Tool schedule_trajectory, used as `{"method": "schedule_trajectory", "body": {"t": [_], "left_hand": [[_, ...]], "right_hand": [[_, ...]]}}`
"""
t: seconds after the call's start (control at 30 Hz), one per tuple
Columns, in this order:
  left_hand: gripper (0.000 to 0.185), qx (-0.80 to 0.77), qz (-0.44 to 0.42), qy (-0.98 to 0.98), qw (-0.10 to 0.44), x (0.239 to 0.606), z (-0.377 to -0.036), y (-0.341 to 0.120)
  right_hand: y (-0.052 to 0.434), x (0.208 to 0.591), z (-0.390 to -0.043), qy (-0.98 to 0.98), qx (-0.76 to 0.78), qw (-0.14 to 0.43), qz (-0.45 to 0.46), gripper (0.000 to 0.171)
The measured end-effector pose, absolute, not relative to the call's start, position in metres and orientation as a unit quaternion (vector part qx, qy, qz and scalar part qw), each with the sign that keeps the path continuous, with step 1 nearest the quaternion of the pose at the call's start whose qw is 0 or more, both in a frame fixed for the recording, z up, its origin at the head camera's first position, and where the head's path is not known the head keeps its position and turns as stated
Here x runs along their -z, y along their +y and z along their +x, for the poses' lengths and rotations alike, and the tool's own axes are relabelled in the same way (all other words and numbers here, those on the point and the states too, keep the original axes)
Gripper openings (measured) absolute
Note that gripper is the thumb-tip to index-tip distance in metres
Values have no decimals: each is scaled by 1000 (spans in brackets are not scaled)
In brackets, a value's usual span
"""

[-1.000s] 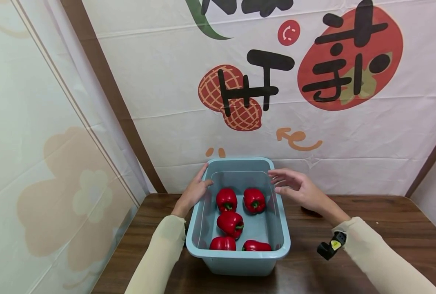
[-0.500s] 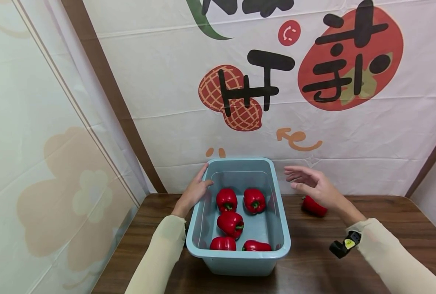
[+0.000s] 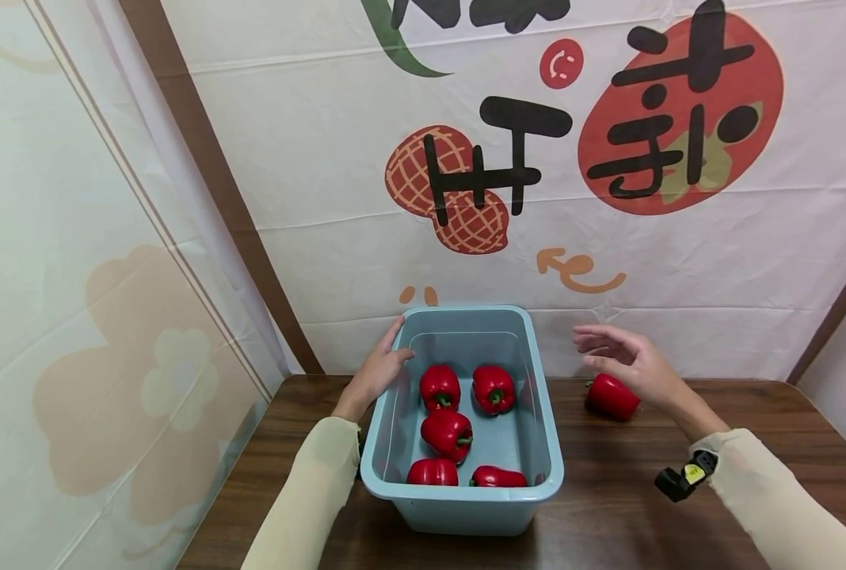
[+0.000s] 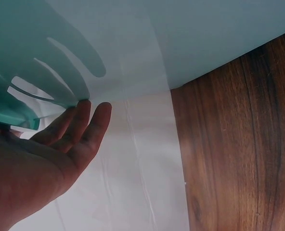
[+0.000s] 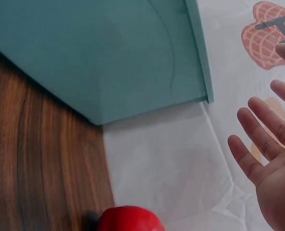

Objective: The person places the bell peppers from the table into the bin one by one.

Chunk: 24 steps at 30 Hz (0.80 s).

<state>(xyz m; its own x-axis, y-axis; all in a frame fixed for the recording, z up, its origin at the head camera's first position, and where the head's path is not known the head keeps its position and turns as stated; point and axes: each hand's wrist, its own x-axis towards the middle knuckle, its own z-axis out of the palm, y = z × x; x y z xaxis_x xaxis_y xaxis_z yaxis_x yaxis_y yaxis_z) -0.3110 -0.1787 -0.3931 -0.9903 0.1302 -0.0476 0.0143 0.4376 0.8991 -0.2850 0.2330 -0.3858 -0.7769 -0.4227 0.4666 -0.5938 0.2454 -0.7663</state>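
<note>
In the head view my left hand [image 3: 376, 372] holds the left rim of a light blue plastic bin [image 3: 476, 507], its thumb over the edge. The left wrist view shows the fingers [image 4: 97, 127] of that hand outside the bin wall, tips close to it. Inside the bin lie several red bell peppers [image 3: 446, 435], two of them partly hidden by the front rim. My right hand [image 3: 633, 364] hovers right of the bin, fingers spread and holding nothing. Just below it, another red bell pepper [image 3: 611, 397] lies on the table; it shows partly in the right wrist view.
The bin stands on a dark wood-grain table [image 3: 608, 491] near its back edge. Behind rises a white printed cloth [image 3: 323, 198], with a paler flowered cloth [image 3: 109, 317] on the left. A black strap [image 3: 680, 479] hangs at the right wrist.
My right hand has moved away from the bin's right rim, to the right, above the loose bell pepper, which now shows more. The left hand, bin and peppers inside stay in place.
</note>
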Motion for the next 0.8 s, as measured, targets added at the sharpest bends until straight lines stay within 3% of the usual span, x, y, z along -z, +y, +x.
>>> {"method": "schedule_trajectory", "body": {"t": [0.8], "left_hand": [[67,-521,44,852,43,394,-311,-179]], "right_hand": [[265,423,-300,-816,-516,88,246,43]]}}
